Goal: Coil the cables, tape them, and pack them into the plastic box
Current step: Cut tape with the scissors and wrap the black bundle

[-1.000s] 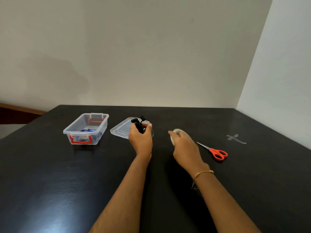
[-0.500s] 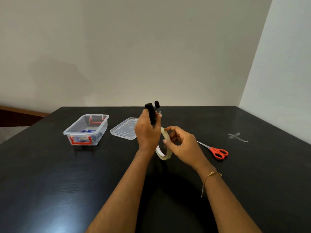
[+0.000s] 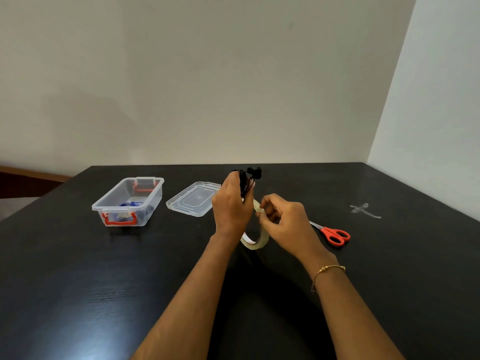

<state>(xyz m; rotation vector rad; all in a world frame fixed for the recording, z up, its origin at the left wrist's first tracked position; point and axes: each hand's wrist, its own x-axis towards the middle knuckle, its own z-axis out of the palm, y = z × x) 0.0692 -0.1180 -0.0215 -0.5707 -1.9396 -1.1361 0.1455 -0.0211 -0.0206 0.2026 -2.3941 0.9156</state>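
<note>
Above the middle of the black table (image 3: 78, 281), the left hand (image 3: 231, 206) grips a coiled black cable (image 3: 246, 181) upright, while the right hand (image 3: 288, 222) pinches the rim of a pale roll of clear tape (image 3: 255, 241) just beside it. The taping step looks under way: next the tape's free end must be found and peeled. The clear plastic box with red latches (image 3: 109, 203) sits far left, a blue coil (image 3: 131, 203) inside, its clear lid (image 3: 192, 201) beside it; red-handled scissors (image 3: 335, 235) lie right.

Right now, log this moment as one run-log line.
left hand: grips black cable coil | right hand: holds tape roll | plastic box: open
</note>
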